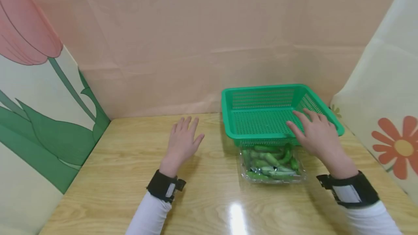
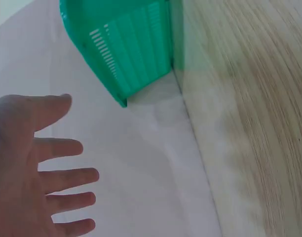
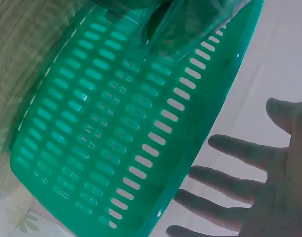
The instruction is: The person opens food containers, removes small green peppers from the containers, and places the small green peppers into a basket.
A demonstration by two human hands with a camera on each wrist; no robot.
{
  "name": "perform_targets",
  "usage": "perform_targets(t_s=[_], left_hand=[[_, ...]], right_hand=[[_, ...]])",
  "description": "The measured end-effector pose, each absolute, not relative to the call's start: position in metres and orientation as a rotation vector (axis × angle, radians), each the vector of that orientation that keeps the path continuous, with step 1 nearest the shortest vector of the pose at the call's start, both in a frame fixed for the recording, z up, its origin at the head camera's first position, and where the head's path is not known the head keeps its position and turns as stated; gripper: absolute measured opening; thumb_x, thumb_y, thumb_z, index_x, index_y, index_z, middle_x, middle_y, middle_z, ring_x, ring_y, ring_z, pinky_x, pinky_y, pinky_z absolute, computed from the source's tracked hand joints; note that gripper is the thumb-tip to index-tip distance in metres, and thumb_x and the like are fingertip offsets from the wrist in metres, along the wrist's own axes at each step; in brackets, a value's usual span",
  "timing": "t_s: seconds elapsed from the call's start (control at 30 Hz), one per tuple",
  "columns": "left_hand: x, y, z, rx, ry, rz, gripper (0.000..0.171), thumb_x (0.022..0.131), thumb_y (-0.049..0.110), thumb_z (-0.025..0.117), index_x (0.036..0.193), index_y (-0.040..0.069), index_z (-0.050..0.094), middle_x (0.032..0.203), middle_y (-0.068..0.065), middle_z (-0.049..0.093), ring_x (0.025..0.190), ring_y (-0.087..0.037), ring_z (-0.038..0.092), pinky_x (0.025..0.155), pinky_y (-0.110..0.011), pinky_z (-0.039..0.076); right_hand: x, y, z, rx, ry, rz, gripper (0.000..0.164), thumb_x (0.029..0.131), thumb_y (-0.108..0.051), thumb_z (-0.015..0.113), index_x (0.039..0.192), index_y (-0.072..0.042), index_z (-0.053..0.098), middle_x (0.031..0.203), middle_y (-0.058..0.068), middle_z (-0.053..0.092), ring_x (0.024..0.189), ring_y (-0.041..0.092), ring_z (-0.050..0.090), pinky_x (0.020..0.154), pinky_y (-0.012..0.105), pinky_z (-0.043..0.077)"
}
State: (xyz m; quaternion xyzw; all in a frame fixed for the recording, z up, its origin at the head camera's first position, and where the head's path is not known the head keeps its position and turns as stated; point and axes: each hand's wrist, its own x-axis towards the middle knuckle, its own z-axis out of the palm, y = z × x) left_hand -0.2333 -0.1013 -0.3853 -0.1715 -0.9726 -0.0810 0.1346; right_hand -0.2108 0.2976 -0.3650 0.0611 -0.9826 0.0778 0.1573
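My left hand [image 1: 183, 142] hovers over the wooden table with its fingers spread and nothing in it. In the left wrist view those fingers [image 2: 67, 180] are straight, apart from the green basket [image 2: 136, 54]. On the right, my right hand [image 1: 319, 133] is held above the front right part of the green plastic basket [image 1: 261, 120], fingers spread and holding nothing. Just in front of the basket, a clear plastic box [image 1: 274, 180] holds several green peppers [image 1: 269, 159]. The right wrist view shows the right hand [image 3: 259, 182] near the basket's rim [image 3: 190, 160].
The wooden table [image 1: 209, 191] meets a pinkish cloth backdrop [image 1: 183, 46] behind. A panel with a printed tulip [image 1: 29, 28] stands at the left, and one with a printed red flower [image 1: 403, 148] at the right, close to the basket.
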Motion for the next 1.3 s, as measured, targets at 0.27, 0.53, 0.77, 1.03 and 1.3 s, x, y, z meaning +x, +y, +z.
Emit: perform_targets(t_s=[0.27,0.53,0.77,1.03,1.3], left_hand=[[-0.232,-0.088,-0.388,-0.608,-2.530,-0.165,0.050,0.087,0.035,0.067,0.129,0.010,0.055,0.124,-0.009,0.060,0.116,-0.027,0.054,0.096,-0.044,0.050],[-0.224,-0.067,-0.394,-0.741,-2.174,-0.308,0.015,0.081,0.017,0.075,0.092,0.008,0.069,0.088,-0.004,0.061,0.083,-0.021,0.057,0.070,-0.031,0.050],[-0.213,-0.051,-0.396,-0.798,-2.118,-0.353,0.012,0.079,0.016,0.076,0.085,0.010,0.068,0.083,-0.002,0.060,0.079,-0.018,0.055,0.066,-0.027,0.047],[-0.200,-0.034,-0.396,-0.945,-2.055,-0.274,0.011,0.084,0.021,0.071,0.087,0.011,0.067,0.079,0.001,0.059,0.073,-0.013,0.054,0.060,-0.019,0.045],[-0.185,-0.025,-0.401,-1.061,-1.979,-0.214,0.011,0.081,0.023,0.073,0.085,0.014,0.067,0.080,0.003,0.059,0.071,-0.010,0.055,0.061,-0.019,0.045]], right_hand=[[-0.203,0.283,-0.363,0.184,-2.597,0.318,0.049,0.097,-0.041,0.048,0.127,-0.002,0.055,0.121,0.030,0.054,0.104,0.050,0.050,0.077,0.066,0.045],[-0.186,0.260,-0.363,0.252,-2.303,0.502,0.021,0.089,-0.022,0.064,0.091,-0.002,0.064,0.074,0.011,0.065,0.058,0.023,0.059,0.045,0.030,0.046],[-0.160,0.237,-0.363,0.325,-2.521,1.065,0.016,0.094,-0.027,0.058,0.097,-0.012,0.064,0.079,0.006,0.070,0.060,0.011,0.064,0.045,0.021,0.050],[-0.138,0.209,-0.361,0.514,-2.681,1.908,0.033,0.098,-0.023,0.052,0.111,0.006,0.058,0.097,0.023,0.068,0.079,0.021,0.071,0.067,0.039,0.061],[-0.128,0.187,-0.375,0.931,-2.715,2.293,0.038,0.102,-0.016,0.041,0.123,0.014,0.051,0.111,0.027,0.065,0.096,0.028,0.069,0.081,0.037,0.060]])
